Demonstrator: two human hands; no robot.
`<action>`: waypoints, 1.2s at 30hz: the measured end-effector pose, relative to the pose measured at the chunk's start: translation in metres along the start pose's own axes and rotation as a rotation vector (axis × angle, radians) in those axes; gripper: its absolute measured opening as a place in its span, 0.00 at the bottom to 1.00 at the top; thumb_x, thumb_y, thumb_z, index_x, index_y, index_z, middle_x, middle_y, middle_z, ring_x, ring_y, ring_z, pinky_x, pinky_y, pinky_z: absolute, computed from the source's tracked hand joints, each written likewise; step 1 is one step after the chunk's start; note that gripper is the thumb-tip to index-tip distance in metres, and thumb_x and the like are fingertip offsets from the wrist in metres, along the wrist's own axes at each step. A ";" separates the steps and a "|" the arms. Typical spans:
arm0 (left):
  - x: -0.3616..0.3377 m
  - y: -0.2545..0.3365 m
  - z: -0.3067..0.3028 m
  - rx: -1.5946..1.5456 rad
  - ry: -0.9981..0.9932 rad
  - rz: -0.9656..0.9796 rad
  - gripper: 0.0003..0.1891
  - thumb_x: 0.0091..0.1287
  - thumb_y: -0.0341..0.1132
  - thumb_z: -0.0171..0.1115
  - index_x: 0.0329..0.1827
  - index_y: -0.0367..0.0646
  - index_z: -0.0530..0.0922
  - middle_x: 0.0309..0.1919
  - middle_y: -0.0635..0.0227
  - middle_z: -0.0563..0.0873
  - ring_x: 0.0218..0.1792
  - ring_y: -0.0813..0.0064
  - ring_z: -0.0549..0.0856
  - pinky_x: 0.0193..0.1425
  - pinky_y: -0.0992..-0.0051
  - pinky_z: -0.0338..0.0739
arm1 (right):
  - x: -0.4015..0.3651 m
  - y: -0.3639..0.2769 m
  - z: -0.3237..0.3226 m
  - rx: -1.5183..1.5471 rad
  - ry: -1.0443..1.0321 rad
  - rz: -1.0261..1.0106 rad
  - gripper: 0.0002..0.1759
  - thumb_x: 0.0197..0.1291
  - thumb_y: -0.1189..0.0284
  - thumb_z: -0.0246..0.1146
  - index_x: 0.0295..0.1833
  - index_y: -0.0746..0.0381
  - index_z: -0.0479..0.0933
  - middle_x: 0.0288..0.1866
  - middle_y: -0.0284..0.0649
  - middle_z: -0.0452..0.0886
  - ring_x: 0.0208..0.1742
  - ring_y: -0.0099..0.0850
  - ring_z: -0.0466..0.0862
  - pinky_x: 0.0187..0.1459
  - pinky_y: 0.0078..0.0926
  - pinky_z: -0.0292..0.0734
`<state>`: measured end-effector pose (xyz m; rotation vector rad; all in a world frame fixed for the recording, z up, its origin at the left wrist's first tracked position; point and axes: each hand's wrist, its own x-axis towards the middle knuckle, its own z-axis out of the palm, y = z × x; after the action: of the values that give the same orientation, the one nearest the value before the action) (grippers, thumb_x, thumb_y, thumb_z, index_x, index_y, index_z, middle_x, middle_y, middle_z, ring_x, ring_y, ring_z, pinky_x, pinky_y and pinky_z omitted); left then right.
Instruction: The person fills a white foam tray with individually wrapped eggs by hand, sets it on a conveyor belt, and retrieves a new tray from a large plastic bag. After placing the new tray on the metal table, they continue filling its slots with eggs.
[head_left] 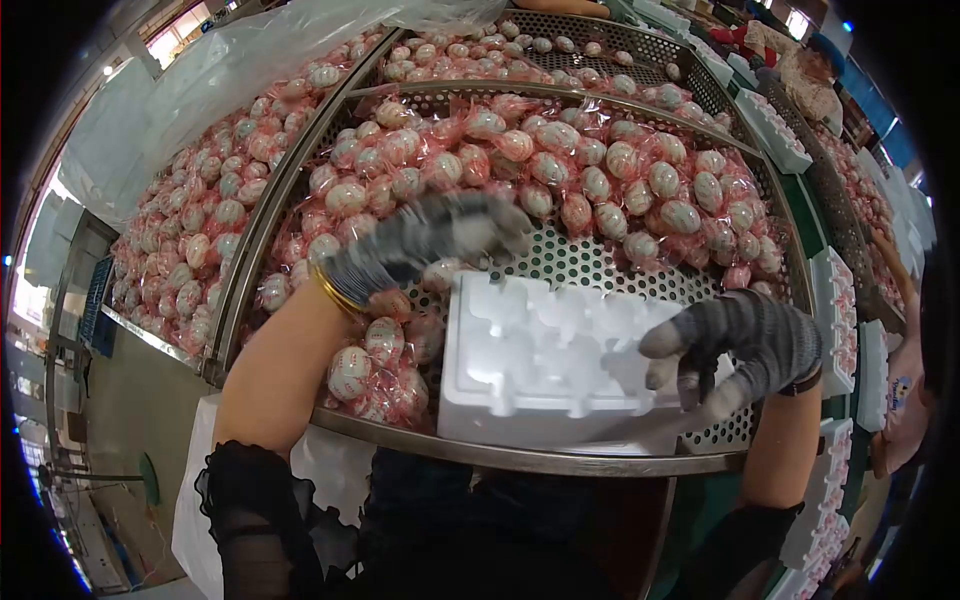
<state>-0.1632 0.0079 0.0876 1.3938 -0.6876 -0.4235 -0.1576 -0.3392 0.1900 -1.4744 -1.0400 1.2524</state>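
Your left hand (440, 240) hovers spread and empty over the wrapped eggs (600, 180), which are heaped just beyond the foam tray (540, 360). The tray lies lengthwise across you on the perforated worktop (580, 262). Your right hand (735, 345) rests curled on its right end, grip unclear.

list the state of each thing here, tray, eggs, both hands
foam tray: empty, flat on the perforated table
wrapped eggs: piled loose, none in the tray
left hand: gloved, blurred, stretched over the eggs
right hand: gloved, curled at the tray's right edge
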 end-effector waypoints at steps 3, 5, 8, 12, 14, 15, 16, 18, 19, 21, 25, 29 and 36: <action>-0.006 0.011 0.041 0.554 0.048 -0.319 0.34 0.58 0.49 0.66 0.63 0.39 0.68 0.57 0.55 0.76 0.58 0.64 0.75 0.61 0.67 0.71 | 0.009 0.014 0.001 -0.046 0.355 -0.001 0.33 0.52 0.63 0.70 0.61 0.66 0.68 0.47 0.40 0.80 0.43 0.23 0.80 0.43 0.20 0.77; -0.002 -0.007 0.043 0.911 -0.042 -0.407 0.39 0.54 0.54 0.67 0.65 0.41 0.66 0.59 0.52 0.74 0.60 0.58 0.73 0.65 0.66 0.66 | 0.019 0.033 -0.012 -0.173 0.594 -0.021 0.31 0.53 0.62 0.68 0.60 0.66 0.69 0.52 0.43 0.79 0.49 0.27 0.79 0.51 0.25 0.75; -0.003 -0.006 0.048 0.817 -0.035 -0.477 0.40 0.53 0.56 0.67 0.65 0.43 0.67 0.59 0.51 0.74 0.60 0.58 0.74 0.64 0.67 0.67 | 0.019 0.060 -0.022 -0.972 0.504 -0.210 0.34 0.52 0.61 0.69 0.62 0.65 0.67 0.51 0.44 0.79 0.49 0.33 0.80 0.49 0.30 0.76; -0.004 0.015 0.047 0.911 -0.304 -0.548 0.41 0.51 0.56 0.68 0.63 0.40 0.68 0.56 0.50 0.76 0.58 0.57 0.75 0.61 0.67 0.69 | 0.036 0.055 -0.015 -0.856 0.085 0.611 0.47 0.47 0.40 0.64 0.64 0.65 0.65 0.52 0.52 0.78 0.53 0.43 0.78 0.57 0.31 0.71; -0.008 0.011 0.042 0.818 -0.340 -0.631 0.39 0.52 0.54 0.68 0.62 0.39 0.69 0.54 0.51 0.77 0.55 0.58 0.77 0.60 0.68 0.70 | 0.043 0.076 -0.013 -0.860 -0.024 0.613 0.52 0.43 0.32 0.59 0.60 0.68 0.68 0.46 0.56 0.79 0.49 0.46 0.80 0.52 0.33 0.74; -0.009 0.008 0.040 0.796 -0.330 -0.654 0.38 0.53 0.53 0.68 0.62 0.39 0.69 0.54 0.51 0.77 0.55 0.59 0.77 0.59 0.68 0.70 | 0.052 0.067 -0.007 -0.845 -0.087 0.717 0.53 0.42 0.31 0.59 0.57 0.71 0.71 0.48 0.57 0.79 0.51 0.46 0.80 0.53 0.35 0.73; -0.010 0.008 0.036 0.788 -0.322 -0.580 0.33 0.55 0.49 0.66 0.60 0.37 0.71 0.53 0.52 0.78 0.53 0.60 0.78 0.58 0.68 0.71 | 0.058 0.069 -0.006 -0.848 -0.113 0.759 0.54 0.41 0.30 0.58 0.54 0.72 0.73 0.46 0.57 0.80 0.49 0.46 0.80 0.51 0.35 0.74; -0.012 0.011 0.028 0.652 -0.131 -0.589 0.26 0.57 0.45 0.64 0.56 0.37 0.74 0.50 0.53 0.80 0.51 0.61 0.79 0.57 0.68 0.72 | 0.060 0.071 -0.009 -0.859 -0.129 0.713 0.51 0.42 0.31 0.59 0.50 0.71 0.75 0.39 0.54 0.81 0.42 0.44 0.82 0.45 0.34 0.75; -0.014 0.010 0.021 0.517 0.049 -0.665 0.24 0.58 0.43 0.63 0.54 0.38 0.76 0.49 0.53 0.80 0.50 0.61 0.80 0.57 0.67 0.72 | 0.059 0.076 -0.010 -0.897 -0.130 0.705 0.49 0.42 0.32 0.60 0.49 0.70 0.75 0.35 0.53 0.81 0.38 0.43 0.82 0.41 0.34 0.75; -0.015 0.007 0.004 0.645 0.229 -0.770 0.20 0.59 0.42 0.61 0.50 0.40 0.78 0.46 0.53 0.81 0.48 0.60 0.80 0.55 0.67 0.73 | 0.050 0.077 -0.012 -0.884 -0.083 0.543 0.46 0.44 0.34 0.61 0.54 0.66 0.73 0.32 0.52 0.81 0.35 0.42 0.82 0.40 0.32 0.76; -0.019 -0.013 -0.012 1.229 0.186 -0.705 0.20 0.57 0.46 0.62 0.48 0.43 0.79 0.44 0.54 0.81 0.48 0.57 0.79 0.54 0.63 0.73 | 0.035 0.067 -0.010 -0.666 0.131 0.317 0.46 0.45 0.36 0.62 0.60 0.61 0.70 0.37 0.52 0.82 0.39 0.42 0.82 0.44 0.32 0.76; -0.011 -0.036 0.010 1.445 0.114 -0.784 0.32 0.48 0.54 0.66 0.53 0.43 0.75 0.51 0.48 0.76 0.53 0.51 0.75 0.57 0.60 0.70 | 0.044 0.061 -0.005 -0.744 -0.072 0.635 0.52 0.42 0.35 0.64 0.62 0.67 0.67 0.52 0.55 0.77 0.54 0.44 0.78 0.56 0.36 0.72; -0.027 -0.033 -0.009 0.878 0.373 -0.462 0.38 0.45 0.36 0.72 0.62 0.39 0.65 0.55 0.56 0.75 0.55 0.65 0.74 0.59 0.70 0.71 | 0.049 0.075 0.002 -0.788 -0.064 0.707 0.54 0.40 0.34 0.64 0.60 0.70 0.68 0.51 0.54 0.78 0.54 0.44 0.79 0.56 0.34 0.72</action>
<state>-0.1731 0.0266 0.0494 2.4091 -0.2181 -0.1977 -0.1503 -0.3090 0.1060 -2.5815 -1.1639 1.4329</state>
